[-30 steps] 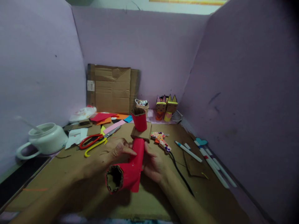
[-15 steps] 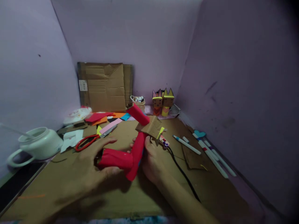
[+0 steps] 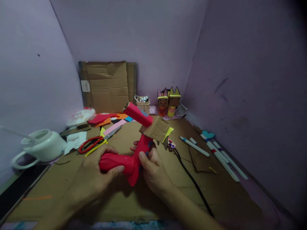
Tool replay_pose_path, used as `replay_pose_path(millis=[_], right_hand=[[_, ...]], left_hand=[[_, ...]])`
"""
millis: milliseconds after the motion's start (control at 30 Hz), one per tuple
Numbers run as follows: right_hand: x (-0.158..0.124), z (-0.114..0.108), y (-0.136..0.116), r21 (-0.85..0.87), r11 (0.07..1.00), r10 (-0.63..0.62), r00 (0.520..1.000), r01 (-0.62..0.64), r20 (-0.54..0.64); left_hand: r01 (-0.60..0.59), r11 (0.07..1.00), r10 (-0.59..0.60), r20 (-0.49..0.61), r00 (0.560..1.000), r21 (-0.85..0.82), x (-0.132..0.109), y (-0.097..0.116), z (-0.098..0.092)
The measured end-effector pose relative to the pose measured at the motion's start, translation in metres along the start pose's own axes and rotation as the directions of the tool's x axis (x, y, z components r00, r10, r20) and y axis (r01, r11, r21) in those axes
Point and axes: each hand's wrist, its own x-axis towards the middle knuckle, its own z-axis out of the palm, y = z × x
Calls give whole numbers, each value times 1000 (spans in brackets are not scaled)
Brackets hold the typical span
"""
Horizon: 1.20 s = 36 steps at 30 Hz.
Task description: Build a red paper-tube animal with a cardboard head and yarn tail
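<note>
I hold a craft piece made of red paper-covered tubes (image 3: 120, 162) joined at angles, with a brown cardboard flap (image 3: 155, 128) and another red tube (image 3: 137, 114) at its top. My left hand (image 3: 94, 174) is wrapped round the lower, lying tube. My right hand (image 3: 151, 167) grips the upright tube at the joint, thumb on its front. The piece hovers just above the cardboard-covered table (image 3: 155, 204).
Red-and-yellow scissors (image 3: 93, 143), coloured paper scraps (image 3: 107, 121) and a white pot (image 3: 40, 147) lie to the left. A cardboard sheet (image 3: 109, 86) leans on the back wall beside paper figures (image 3: 169, 101). Marker pens (image 3: 216, 153) lie at the right; a black cable (image 3: 192, 182) crosses the table.
The red piece was turned: the lower tube's open end no longer faces me and now points left, and the top tube has tilted leftward. My left hand shifted onto the lower tube.
</note>
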Motion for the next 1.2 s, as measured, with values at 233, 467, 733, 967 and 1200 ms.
replay_pose_path(millis=[233, 467, 733, 967, 1200], right_hand=[[-2, -2, 4, -111, 992, -69, 997, 64, -44], [-5, 3, -2, -69, 996, -65, 995, 60, -75], [-8, -1, 1, -67, 995, -75, 995, 71, -67], [-9, 3, -6, -70, 996, -69, 993, 63, -99], [-13, 2, -14, -139, 983, -133, 985, 117, -114]], left_hand=[[24, 999, -24, -21, 999, 26, -3, 2, 9], [13, 1000, -12, -31, 999, 5, -5, 4, 10], [-77, 995, 82, -83, 993, 57, -8, 8, 13], [-119, 993, 121, -67, 990, 24, -11, 14, 16], [-223, 973, 229, -154, 961, 52, -22, 25, 21]])
